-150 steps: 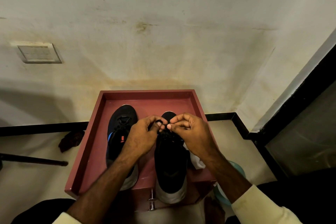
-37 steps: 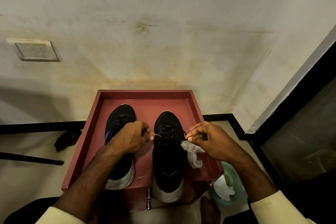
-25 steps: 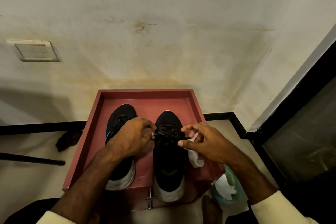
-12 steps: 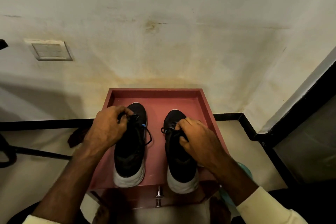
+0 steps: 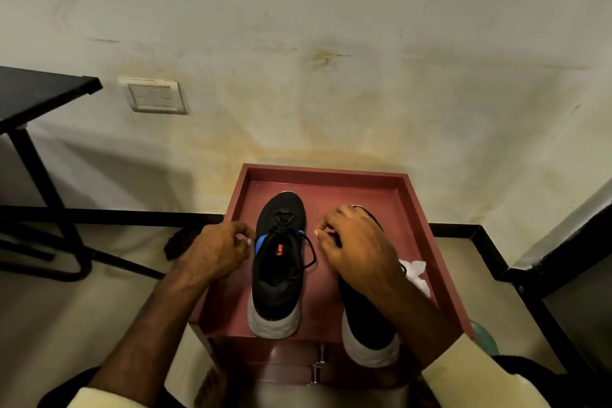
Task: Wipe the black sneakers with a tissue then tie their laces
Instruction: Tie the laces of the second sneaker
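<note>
left sneaker (image 5: 276, 275) shows a loose lace (image 5: 313, 252), tying unfinished; tissue (image 5: 414, 272) lies crumpled aside, wiping likely done. left hand (image 5: 220, 250), right hand (image 5: 359, 252) curled; whether pinching, cannot tell.

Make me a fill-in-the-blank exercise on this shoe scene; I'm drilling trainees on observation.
___ black sneakers stand in the tray. The right hand lies over the front of the ___ sneaker. The left sneaker shows a ___ patch near its laces. The crumpled tissue beside the right sneaker is ___.
Missing words: Two; right; blue; white.
</note>
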Available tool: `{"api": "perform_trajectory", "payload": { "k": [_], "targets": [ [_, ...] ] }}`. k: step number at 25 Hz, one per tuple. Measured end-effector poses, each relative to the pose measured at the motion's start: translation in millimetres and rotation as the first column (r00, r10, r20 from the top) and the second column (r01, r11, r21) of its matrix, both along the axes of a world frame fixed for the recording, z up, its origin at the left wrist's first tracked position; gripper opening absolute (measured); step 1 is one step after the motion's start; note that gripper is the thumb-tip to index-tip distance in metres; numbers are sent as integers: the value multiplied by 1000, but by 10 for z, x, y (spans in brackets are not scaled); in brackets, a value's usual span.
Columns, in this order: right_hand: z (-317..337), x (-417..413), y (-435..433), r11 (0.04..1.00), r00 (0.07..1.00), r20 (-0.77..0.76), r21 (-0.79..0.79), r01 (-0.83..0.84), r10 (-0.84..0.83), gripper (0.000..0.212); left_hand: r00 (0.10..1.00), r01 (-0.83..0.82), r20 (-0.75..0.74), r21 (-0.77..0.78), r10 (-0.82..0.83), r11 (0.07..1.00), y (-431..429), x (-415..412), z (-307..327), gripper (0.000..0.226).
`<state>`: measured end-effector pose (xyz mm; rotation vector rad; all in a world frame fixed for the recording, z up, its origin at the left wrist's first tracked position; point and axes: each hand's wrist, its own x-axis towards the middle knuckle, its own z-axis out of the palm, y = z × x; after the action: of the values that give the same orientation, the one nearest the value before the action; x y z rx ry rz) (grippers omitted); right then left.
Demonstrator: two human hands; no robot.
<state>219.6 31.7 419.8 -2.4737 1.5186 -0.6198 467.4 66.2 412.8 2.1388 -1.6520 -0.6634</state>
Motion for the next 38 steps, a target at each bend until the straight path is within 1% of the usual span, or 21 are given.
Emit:
{"api": "perform_trajectory", "payload": {
  "k": [2,4,5,7,8,10,12,14,16,18,20,23,26,28,29,30,31,34,36,37,38],
  "targets": [
    [-57,164,-30,993,987,-153,-114,27,-45,21,999,40,-3,-28,-40,999,41,8,12,25],
    [-52,273,-73,985,978,-189,-166,54,-86,22,997,71,-38,-8,-71,997,61,24,30,28],
    [-58,309,-91,992,980,-181,-112,62,-81,24,992,99,-82,9,-98,995,62,29,15,26],
    [-107,384,-107,993,986,-155,90,82,-67,27,971,126,-210,17,-119,992,89,36,-16,22],
    [-140,415,-110,979,983,-176,182,93,-60,27,961,114,-256,7,-108,993,102,37,-26,19],
    [-172,423,-133,955,973,-227,277,102,-38,22,953,67,-296,-19,-69,998,86,37,-37,14],
    [-181,399,-190,939,986,-159,330,97,-45,19,940,11,-340,-27,-19,1000,71,35,-16,11],
    [-195,356,-248,931,997,-20,356,75,-72,28,912,-16,-410,-16,8,1000,63,21,28,17],
    [-182,319,-279,927,993,68,370,62,-93,34,893,8,-450,16,0,1000,65,6,57,24],
    [-138,265,-300,906,988,131,424,18,-81,34,906,45,-423,38,-25,998,70,-7,69,20],
    [-81,202,-315,894,980,186,448,-22,-69,36,909,18,-417,23,-7,1000,73,5,74,11],
    [-47,98,-330,895,979,182,446,-2,-89,42,868,-64,-491,27,69,998,83,78,97,9],
    [2,-38,-344,896,989,119,444,27,-89,43,875,-120,-463,79,143,990,96,173,89,12],
    [56,-117,-346,854,983,143,519,22,-112,43,878,-141,-443,124,182,982,99,195,88,14],
    [75,-137,-344,810,963,212,587,10,-166,42,865,-157,-458,138,204,978,96,192,85,14],
    [95,-138,-340,749,915,315,662,-22,-252,41,830,-183,-505,151,235,971,99,176,98,15],
    [121,-135,-328,687,841,409,724,-64,-353,39,765,-216,-582,170,275,961,92,162,109,15],
    [191,-161,-332,585,629,550,791,-181,-549,39,438,-276,-824,256,358,927,50,134,172,16],
    [208,-226,-360,562,510,608,784,-265,-608,45,258,-281,-896,287,361,916,22,154,193,15],
    [207,-267,-387,557,458,627,776,-296,-630,46,222,-294,-910,279,350,914,10,203,182,14],
    [218,-317,-406,565,431,640,766,-305,-636,47,237,-301,-913,257,333,918,7,254,178,10]
  ]
}}
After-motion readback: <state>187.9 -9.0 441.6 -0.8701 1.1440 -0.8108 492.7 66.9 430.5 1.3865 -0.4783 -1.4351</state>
